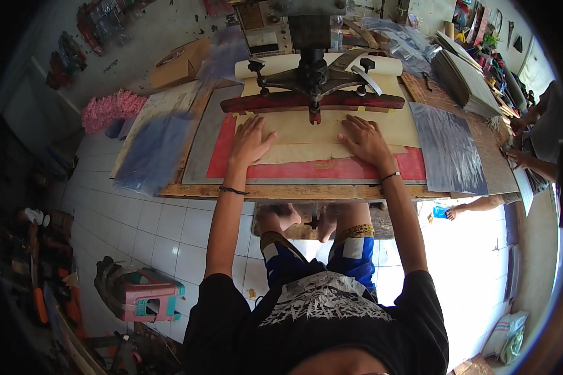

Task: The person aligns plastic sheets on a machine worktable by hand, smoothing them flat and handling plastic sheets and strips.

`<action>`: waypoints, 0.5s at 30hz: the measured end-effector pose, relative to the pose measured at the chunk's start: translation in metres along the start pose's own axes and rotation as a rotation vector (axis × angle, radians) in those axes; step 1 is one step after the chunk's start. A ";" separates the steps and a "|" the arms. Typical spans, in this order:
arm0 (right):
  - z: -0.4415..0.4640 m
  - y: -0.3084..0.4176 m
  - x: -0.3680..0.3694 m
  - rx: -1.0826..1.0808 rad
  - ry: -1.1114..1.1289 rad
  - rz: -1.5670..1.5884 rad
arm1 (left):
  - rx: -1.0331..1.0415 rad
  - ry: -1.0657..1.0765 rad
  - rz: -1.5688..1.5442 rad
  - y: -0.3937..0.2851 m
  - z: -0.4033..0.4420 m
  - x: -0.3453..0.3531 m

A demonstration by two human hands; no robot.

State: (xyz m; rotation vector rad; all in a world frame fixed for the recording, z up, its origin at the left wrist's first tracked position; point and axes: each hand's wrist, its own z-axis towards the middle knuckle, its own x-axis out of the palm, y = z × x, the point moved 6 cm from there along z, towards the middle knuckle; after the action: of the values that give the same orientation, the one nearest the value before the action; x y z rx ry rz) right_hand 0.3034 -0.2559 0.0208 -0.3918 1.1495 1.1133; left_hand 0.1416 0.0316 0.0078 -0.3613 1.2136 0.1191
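Note:
Both of my hands lie palm down on a tan sheet (306,134) with a torn lower edge, over a red sheet (294,170) on the workbench. My left hand (251,140) rests at the sheet's left part, fingers extended forward, just below a long dark red bar (263,103). On the right part lies my right hand (366,142), its fingers spread and pointing toward the same bar. The bar hangs from a black machine head (314,81) with knobs on both sides, between and ahead of my hands. Neither hand grips anything.
Clear plastic sheets lie at the left (153,150) and right (450,147) of the bench. Behind the bar is a pale roll (381,67). A stack of boards (460,81) stands back right. Another person's hands (519,156) show at the far right. A stool (150,297) stands lower left.

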 end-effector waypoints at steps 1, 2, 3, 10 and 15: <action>0.000 0.000 0.000 0.000 0.004 0.000 | -0.006 0.005 0.001 0.001 -0.001 0.001; 0.000 0.001 0.000 0.000 0.008 -0.001 | -0.011 0.011 0.001 0.001 -0.002 0.002; -0.001 0.000 0.001 -0.011 0.001 0.008 | -0.015 0.015 -0.023 0.002 -0.003 0.002; -0.006 0.000 0.000 -0.030 0.005 0.015 | -0.010 0.033 -0.152 0.024 -0.023 0.003; -0.006 0.006 0.001 -0.093 -0.021 0.063 | 0.040 -0.048 -0.224 0.029 -0.040 -0.005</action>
State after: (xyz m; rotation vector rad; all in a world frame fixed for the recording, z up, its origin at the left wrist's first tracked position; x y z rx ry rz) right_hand 0.2955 -0.2574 0.0189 -0.4174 1.1007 1.2265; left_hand 0.0960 0.0458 -0.0058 -0.4542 1.1187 -0.0889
